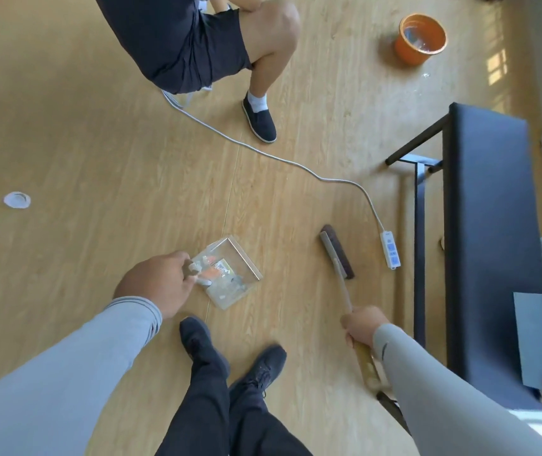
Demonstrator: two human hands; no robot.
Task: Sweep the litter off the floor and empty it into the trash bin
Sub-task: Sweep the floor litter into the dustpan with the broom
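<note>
A clear dustpan (248, 263) with a metal edge hovers just above the wooden floor in front of my feet. Inside it lie wrappers and scraps of litter (218, 271), some orange and white. My left hand (157, 281) is closed on the dustpan's handle. To the right, my right hand (363, 325) grips the wooden handle of a broom (337, 251), whose dark bristle head rests on the floor. The orange trash bin (419, 39) with a clear liner stands far off at the top right.
A person sits at the top, one shoe (259, 118) on the floor. A white cable (263, 153) runs across the floor to a power strip (390, 250) beside the broom. A dark bench (489, 225) fills the right side. A white lid (17, 200) lies at left.
</note>
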